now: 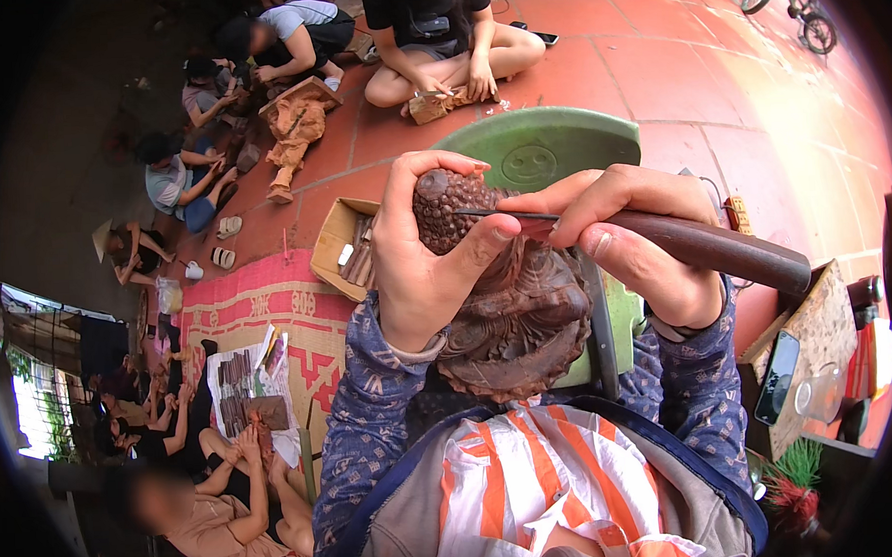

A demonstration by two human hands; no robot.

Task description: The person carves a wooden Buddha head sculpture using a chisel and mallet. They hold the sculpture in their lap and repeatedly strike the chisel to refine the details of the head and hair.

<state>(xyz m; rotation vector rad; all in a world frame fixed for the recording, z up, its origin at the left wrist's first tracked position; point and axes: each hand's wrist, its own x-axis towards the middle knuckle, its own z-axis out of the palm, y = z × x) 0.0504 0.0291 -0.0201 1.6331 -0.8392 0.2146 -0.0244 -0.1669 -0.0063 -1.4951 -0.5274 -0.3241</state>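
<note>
A dark brown carved wooden statue [516, 320] with a knobbly, curl-covered head rests upright in front of me, over a green plastic chair [583, 136]. My left hand [411, 255] is wrapped round the side of its head, thumb and fingers curved about it. In my right hand [651, 227] is a carving chisel with a thick dark wooden handle [750, 250]. Its thin metal blade points left, and the tip touches or nearly touches the carved curls. My left thumb lies close to the blade. The statue's face is hidden from this view.
To the left, a cardboard box [322, 245] holds wooden-handled tools. More tools lie on paper [281, 368] over a red-patterned mat [240, 297]. At right, a phone [778, 375] lies on a wooden box [826, 329]. Several people sit working around, near another wooden carving [294, 132].
</note>
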